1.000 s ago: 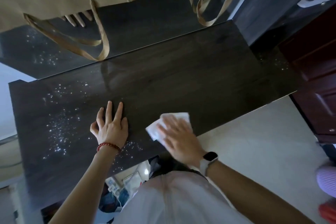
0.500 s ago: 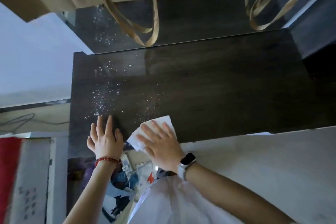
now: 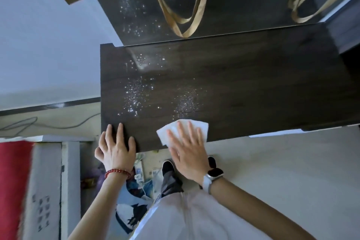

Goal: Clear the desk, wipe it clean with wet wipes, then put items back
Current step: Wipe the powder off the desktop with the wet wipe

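Right hand (image 3: 190, 154) presses wet wipe (image 3: 182, 129) flat at the bench (image 3: 253, 87) near edge, fingers spread wide on it. White specks (image 3: 136, 95) lie ahead and leftward, just beyond the wipe. Left hand (image 3: 115, 147), fingers splayed, braces the near-left edge, empty.

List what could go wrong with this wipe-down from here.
1. The white specks lie near the desk's front edge; a stroke toward the body could push them onto the floor.
2. The wet wipe under the flat right hand already overhangs that edge and might slip off.
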The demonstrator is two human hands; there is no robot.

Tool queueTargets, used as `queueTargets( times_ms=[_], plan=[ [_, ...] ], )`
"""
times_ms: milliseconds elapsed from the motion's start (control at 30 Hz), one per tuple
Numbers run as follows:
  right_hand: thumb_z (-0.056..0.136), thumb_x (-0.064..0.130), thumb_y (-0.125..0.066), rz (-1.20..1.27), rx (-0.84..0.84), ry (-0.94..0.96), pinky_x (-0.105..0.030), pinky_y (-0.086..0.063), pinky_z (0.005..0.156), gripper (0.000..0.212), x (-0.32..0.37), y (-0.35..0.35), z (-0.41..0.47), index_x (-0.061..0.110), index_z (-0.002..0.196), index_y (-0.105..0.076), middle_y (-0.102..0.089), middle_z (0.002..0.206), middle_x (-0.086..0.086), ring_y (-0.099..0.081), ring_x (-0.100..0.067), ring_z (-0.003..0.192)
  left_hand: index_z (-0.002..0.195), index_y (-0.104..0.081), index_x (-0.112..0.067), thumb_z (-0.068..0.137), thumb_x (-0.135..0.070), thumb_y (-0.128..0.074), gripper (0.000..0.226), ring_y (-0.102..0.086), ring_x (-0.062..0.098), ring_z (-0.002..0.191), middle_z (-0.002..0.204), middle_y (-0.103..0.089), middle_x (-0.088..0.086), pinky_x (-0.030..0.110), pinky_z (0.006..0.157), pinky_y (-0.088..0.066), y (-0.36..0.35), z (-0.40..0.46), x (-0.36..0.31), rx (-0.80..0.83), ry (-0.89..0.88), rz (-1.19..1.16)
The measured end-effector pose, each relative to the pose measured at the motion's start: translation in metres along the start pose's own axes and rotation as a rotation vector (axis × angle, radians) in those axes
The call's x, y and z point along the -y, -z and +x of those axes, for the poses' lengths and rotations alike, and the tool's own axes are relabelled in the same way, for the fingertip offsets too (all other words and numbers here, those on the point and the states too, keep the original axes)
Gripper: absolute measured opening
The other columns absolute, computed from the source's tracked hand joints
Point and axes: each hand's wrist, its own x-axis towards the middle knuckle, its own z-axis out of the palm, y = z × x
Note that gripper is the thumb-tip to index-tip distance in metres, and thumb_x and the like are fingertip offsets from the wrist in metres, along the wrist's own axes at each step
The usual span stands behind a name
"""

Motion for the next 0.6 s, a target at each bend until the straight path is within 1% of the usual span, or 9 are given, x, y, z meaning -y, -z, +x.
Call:
queueTargets(
  times_ms=[100, 167, 233, 267, 300, 400, 500, 567, 600],
  plan=[
    [0.094, 0.034, -0.026, -0.074, -0.054, 0.123, -0.052, -0.023, 0.101, 0.043, -0.034, 0.004, 0.002, 0.024, 0.134, -0.038, -0.038, 0.144, -0.008, -0.028, -0.034, 0.131, 0.138, -0.026, -0.027, 0.079, -0.048, -0.03, 0.064, -0.006, 0.029, 0.139, 0.153, -0.014, 0.008, 0.053, 0.109, -0.009, 0.001, 0.006, 0.016, 0.011, -0.039, -0.003],
    [0.09, 0.026, -0.028, -0.149, -0.147, -0.172, -0.056, -0.03, 0.096, 0.047, -0.079, 0.009, -0.001, 0.012, 0.134, -0.038, -0.033, 0.141, -0.02, -0.03, -0.042, 0.129, 0.143, -0.012, -0.023, 0.079, -0.053, -0.031, 0.073, 0.001, 0.027, 0.142, 0.155, -0.004, 0.007, 0.052, 0.112, -0.004, 0.001, 0.009, 0.027, 0.036, 0.005, -0.049],
    [0.09, 0.034, -0.02, -0.045, -0.203, -0.618, -0.062, -0.025, 0.103, 0.057, -0.092, 0.02, 0.005, 0.006, 0.138, -0.035, -0.027, 0.145, -0.029, -0.023, -0.048, 0.132, 0.144, -0.002, -0.017, 0.085, -0.053, -0.037, 0.078, -0.001, 0.024, 0.142, 0.155, -0.002, 0.008, 0.051, 0.114, -0.004, 0.001, 0.011, 0.04, 0.064, 0.033, -0.122],
    [0.09, 0.037, -0.018, 0.018, -0.214, -0.752, -0.062, -0.019, 0.106, 0.06, -0.077, 0.017, 0.013, 0.006, 0.139, -0.033, -0.024, 0.147, -0.028, -0.018, -0.048, 0.135, 0.144, 0.0, -0.016, 0.087, -0.05, -0.043, 0.079, -0.008, 0.025, 0.142, 0.155, -0.008, 0.009, 0.051, 0.114, -0.008, 0.002, 0.012, 0.045, 0.093, 0.039, -0.194],
    [0.09, 0.038, -0.019, 0.057, -0.209, -0.739, -0.061, -0.016, 0.107, 0.059, -0.051, 0.01, 0.021, 0.009, 0.14, -0.032, -0.023, 0.148, -0.027, -0.016, -0.047, 0.136, 0.144, -0.001, -0.016, 0.086, -0.046, -0.049, 0.08, -0.018, 0.028, 0.139, 0.153, -0.017, 0.011, 0.051, 0.114, -0.016, 0.003, 0.014, 0.051, 0.123, 0.038, -0.288],
    [0.094, 0.036, -0.026, 0.027, -0.069, -0.174, -0.061, -0.021, 0.106, 0.048, 0.048, -0.02, 0.027, 0.017, 0.137, -0.036, -0.035, 0.145, -0.019, -0.021, -0.04, 0.136, 0.143, -0.013, -0.019, 0.085, -0.034, -0.057, 0.074, -0.042, 0.033, 0.125, 0.14, -0.042, 0.014, 0.047, 0.102, -0.04, 0.012, 0.019, 0.065, 0.157, -0.016, -0.433],
    [0.094, 0.039, -0.026, -0.025, 0.096, 0.289, -0.057, -0.02, 0.109, 0.043, 0.087, -0.019, 0.02, 0.03, 0.134, -0.036, -0.038, 0.146, -0.004, -0.027, -0.034, 0.136, 0.14, -0.027, -0.017, 0.089, -0.022, -0.053, 0.058, -0.049, 0.032, 0.119, 0.131, -0.053, 0.016, 0.04, 0.096, -0.043, 0.02, 0.026, 0.075, 0.146, -0.086, -0.435],
    [0.097, 0.039, -0.016, -0.061, 0.083, 0.326, -0.052, -0.024, 0.107, 0.042, 0.052, -0.011, 0.019, 0.03, 0.133, -0.037, -0.037, 0.145, -0.001, -0.029, -0.035, 0.132, 0.14, -0.028, -0.016, 0.09, -0.021, -0.05, 0.055, -0.051, 0.032, 0.117, 0.131, -0.053, 0.017, 0.04, 0.093, -0.044, 0.023, 0.03, 0.077, 0.153, -0.112, -0.435],
    [0.098, 0.038, -0.01, -0.078, 0.066, 0.237, -0.052, -0.026, 0.103, 0.045, 0.025, -0.007, 0.017, 0.028, 0.133, -0.036, -0.034, 0.145, -0.004, -0.029, -0.036, 0.13, 0.141, -0.026, -0.017, 0.091, -0.021, -0.049, 0.055, -0.052, 0.033, 0.116, 0.132, -0.052, 0.017, 0.04, 0.091, -0.044, 0.024, 0.03, 0.075, 0.165, -0.114, -0.442]
  ],
)
